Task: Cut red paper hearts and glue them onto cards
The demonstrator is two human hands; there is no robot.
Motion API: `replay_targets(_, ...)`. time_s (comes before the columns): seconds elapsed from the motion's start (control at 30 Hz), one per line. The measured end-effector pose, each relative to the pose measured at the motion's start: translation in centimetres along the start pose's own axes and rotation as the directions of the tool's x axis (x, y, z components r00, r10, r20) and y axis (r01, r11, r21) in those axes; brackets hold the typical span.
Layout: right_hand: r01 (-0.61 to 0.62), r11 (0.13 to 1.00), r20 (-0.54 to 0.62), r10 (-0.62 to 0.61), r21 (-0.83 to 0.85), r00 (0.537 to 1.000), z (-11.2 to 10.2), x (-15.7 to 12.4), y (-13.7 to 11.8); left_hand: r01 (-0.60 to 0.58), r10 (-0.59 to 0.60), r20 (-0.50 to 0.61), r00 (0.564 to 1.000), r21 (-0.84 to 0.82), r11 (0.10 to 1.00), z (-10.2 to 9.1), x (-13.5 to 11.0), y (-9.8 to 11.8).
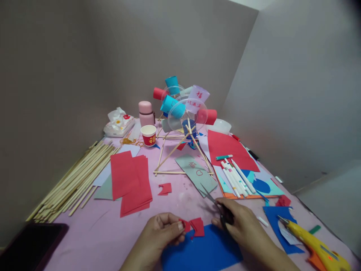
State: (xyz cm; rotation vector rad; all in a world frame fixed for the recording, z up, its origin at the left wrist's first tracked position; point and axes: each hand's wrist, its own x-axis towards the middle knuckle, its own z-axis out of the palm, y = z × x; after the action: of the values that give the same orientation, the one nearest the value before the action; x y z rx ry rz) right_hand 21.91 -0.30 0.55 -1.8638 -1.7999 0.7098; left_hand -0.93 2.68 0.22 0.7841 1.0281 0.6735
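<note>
Between the thumb and fingers of my left hand (167,229) is pinched a small piece of red paper (198,226) with a notch cut in it. My right hand (242,220) is closed round the dark handles of a pair of scissors (209,196), whose blades point up and left, slightly parted and away from the red piece. Under both hands lies a sheet of blue paper (208,254). Another notched red scrap (165,188) rests on the pink tabletop, and a grey-green strip (194,171) with red drawing lies just beyond the blades.
A stick frame (169,160) carries a wheel with coloured paper cups. Left are bamboo sticks (81,180), red sheets (135,188) and a dark phone (31,244). White markers (237,178) and a yellow glue gun (313,241) lie right. A paper cup (148,135) stands behind.
</note>
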Motion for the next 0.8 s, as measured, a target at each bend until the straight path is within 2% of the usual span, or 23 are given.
replay_targets(0.07, 0.002, 0.974, 0.029, -0.009, 0.227, 1.0, 0.5, -0.3, -0.7, 0.002, -0.003, -0.038, 0.999, -0.035, 0.999, 0.2, -0.1, 0.0)
replay_targets(0.17, -0.057, 0.805, 0.14, -0.032, 0.591, 0.99, 1.8, -0.8, -2.4, -0.043, 0.038, -0.065, 0.997, -0.081, 0.996, 0.6, -0.4, -0.1)
replay_targets(0.23, -0.079, 0.713, 0.16, -0.048, 0.697, 0.986, 2.6, -1.0, -3.4, -0.058, 0.051, -0.061, 0.997, -0.106, 0.993, 0.7, -0.4, -0.2)
replay_targets(0.27, -0.075, 0.696, 0.166, -0.064, 0.714, 0.984, 3.0, -1.1, -3.8, -0.056, 0.049, -0.062, 0.997, -0.119, 0.991, 0.7, -0.4, -0.3)
replay_targets(0.33, -0.05, 0.71, 0.172, -0.101, 0.702, 0.98, 3.5, -1.2, -4.1, -0.047, 0.04, -0.059, 0.997, -0.128, 0.991, 0.6, -0.2, -0.4)
replay_targets(0.4, 0.004, 0.765, 0.159, -0.139, 0.644, 0.977, 3.8, -1.4, -4.1, -0.049, 0.04, -0.065, 0.997, -0.139, 0.989, 0.5, -0.2, -0.5)
replay_targets(0.57, 0.138, 0.914, 0.095, -0.187, 0.381, 0.978, 3.8, -1.8, -4.0, -0.08, 0.066, -0.077, 0.995, -0.197, 0.977, 0.8, -0.7, -0.5)
replay_targets(0.67, 0.172, 0.942, 0.083, -0.204, 0.288, 0.975, 3.6, -1.8, -4.2, -0.098, 0.084, -0.081, 0.993, -0.199, 0.975, 1.1, -1.0, -0.3)
replay_targets(0.8, 0.182, 0.944, 0.088, -0.213, 0.274, 0.973, 3.4, -1.7, -4.3, -0.106, 0.093, -0.076, 0.993, -0.189, 0.976, 1.1, -1.0, -0.3)
